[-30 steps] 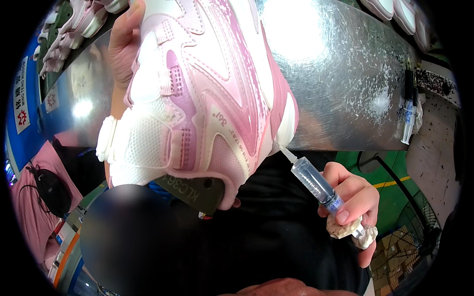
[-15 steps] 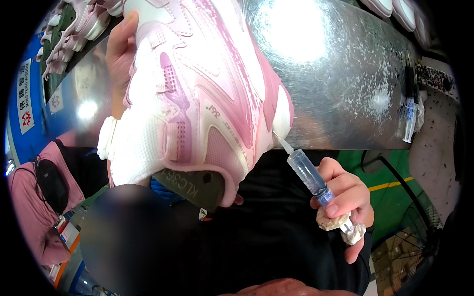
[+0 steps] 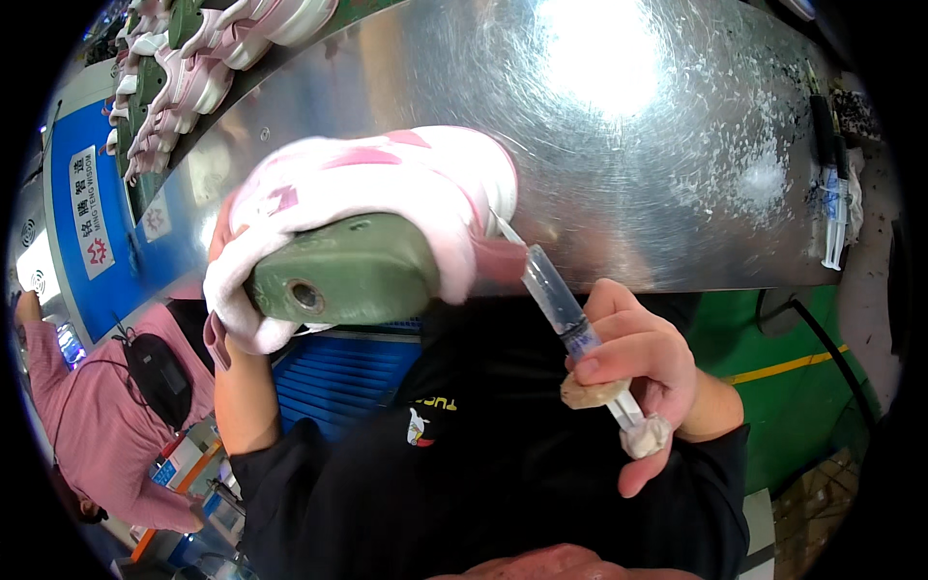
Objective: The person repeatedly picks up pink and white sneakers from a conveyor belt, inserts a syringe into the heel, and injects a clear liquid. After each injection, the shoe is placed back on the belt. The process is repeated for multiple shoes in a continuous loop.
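A pink and white sports shoe is tilted above the metal table, with a green shoe last filling its opening. My left hand grips it from the left side; most of the fingers are hidden behind the upper. In my right hand is a clear plastic syringe, the fingers closed round its lower barrel and the thumb side by the plunger. Whitish lumpy wads wrap its flange and plunger end. The thin nozzle points up and left, its tip at the sole edge near the shoe's heel.
Behind lies a scratched metal tabletop with whitish residue on its right part. More syringes rest at its right edge. Several similar shoes stand stacked at far left. A person in pink is at the left; a black cable curves at right.
The shoe has turned and dropped lower, so the last's top now faces me. My right hand and the syringe have shifted left with it, the nozzle staying by the sole edge.
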Demonstrator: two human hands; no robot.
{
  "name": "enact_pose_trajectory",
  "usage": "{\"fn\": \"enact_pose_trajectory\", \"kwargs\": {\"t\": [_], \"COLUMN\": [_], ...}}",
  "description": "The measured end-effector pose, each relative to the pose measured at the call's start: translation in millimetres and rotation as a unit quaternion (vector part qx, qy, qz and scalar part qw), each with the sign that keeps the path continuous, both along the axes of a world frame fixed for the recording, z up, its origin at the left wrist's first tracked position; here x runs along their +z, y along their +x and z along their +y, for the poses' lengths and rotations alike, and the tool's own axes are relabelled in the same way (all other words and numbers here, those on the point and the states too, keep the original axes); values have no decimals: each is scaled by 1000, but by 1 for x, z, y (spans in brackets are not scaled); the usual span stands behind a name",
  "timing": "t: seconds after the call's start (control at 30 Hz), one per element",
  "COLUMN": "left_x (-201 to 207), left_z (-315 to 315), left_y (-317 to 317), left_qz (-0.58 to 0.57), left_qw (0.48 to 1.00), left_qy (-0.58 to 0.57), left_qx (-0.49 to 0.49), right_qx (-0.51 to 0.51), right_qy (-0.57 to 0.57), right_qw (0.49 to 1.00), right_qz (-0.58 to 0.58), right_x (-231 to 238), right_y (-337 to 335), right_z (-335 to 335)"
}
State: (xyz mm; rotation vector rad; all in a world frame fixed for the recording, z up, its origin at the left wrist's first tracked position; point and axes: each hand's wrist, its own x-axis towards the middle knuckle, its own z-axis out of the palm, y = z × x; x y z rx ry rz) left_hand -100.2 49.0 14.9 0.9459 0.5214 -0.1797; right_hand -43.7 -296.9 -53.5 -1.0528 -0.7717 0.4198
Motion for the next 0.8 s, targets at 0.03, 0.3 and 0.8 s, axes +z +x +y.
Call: {"fn": "enact_pose_trajectory", "kwargs": {"t": [0.03, 0.3, 0.8], "left_x": [-1, -6, -45], "left_z": [0, -27, -81], "left_y": [-3, -59, -98], "left_qz": [9, 49, 80], "left_qw": [1000, 997, 969], "left_qy": [1, -18, -225], "left_qx": [-1, 53, -59], "right_qx": [4, 2, 65], "right_qy": [2, -19, -72], "right_qw": [1000, 999, 995], "right_qz": [0, -29, -25], "right_x": [-1, -1, 43], "right_y": [-2, -9, -4], "right_z": [3, 15, 17]}}
